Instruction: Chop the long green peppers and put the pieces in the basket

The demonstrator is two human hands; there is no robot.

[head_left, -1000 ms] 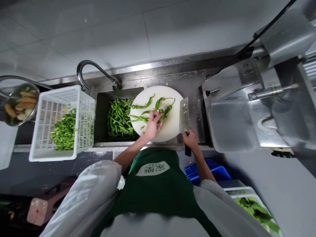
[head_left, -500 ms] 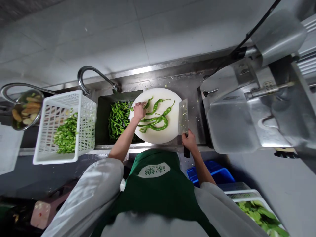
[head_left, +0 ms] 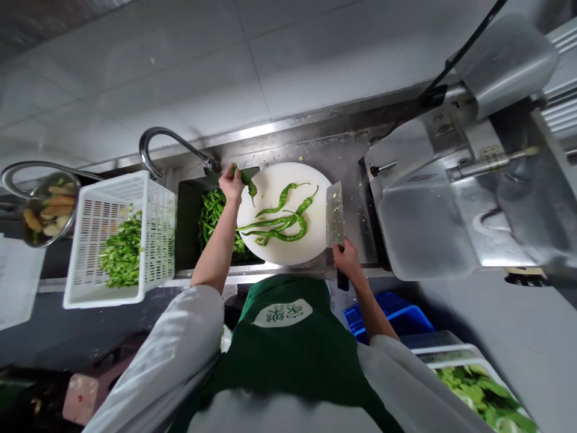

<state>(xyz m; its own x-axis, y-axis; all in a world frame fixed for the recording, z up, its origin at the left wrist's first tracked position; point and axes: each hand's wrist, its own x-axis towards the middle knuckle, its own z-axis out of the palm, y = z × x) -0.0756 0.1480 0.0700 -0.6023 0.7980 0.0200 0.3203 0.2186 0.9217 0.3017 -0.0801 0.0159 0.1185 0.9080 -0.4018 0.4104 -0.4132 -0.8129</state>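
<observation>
My left hand (head_left: 231, 184) is closed around a green chili pepper (head_left: 249, 184), held up over the sink near the board's upper left edge. On the round white cutting board (head_left: 315, 240) lie several long green peppers (head_left: 283, 224), some with their tips past its left rim. My right hand (head_left: 347, 258) grips a cleaver (head_left: 334, 215) by its dark handle. The broad blade, flecked with green bits, rests along the board's right edge. Left of the board, more green peppers (head_left: 211, 218) fill part of the dark sink basin (head_left: 188, 207).
A white plastic basket (head_left: 157, 222) with chopped greens stands left of the sink, beside a bowl of root vegetables (head_left: 58, 210). A faucet (head_left: 174, 137) arches over the basin. A metal slicing machine (head_left: 426, 222) occupies the right. Below are a blue crate (head_left: 410, 322) and leafy greens (head_left: 484, 394).
My left hand has lifted a pepper off the board's left side and moved it up and left. My right hand and the cleaver have stayed nearly still.
</observation>
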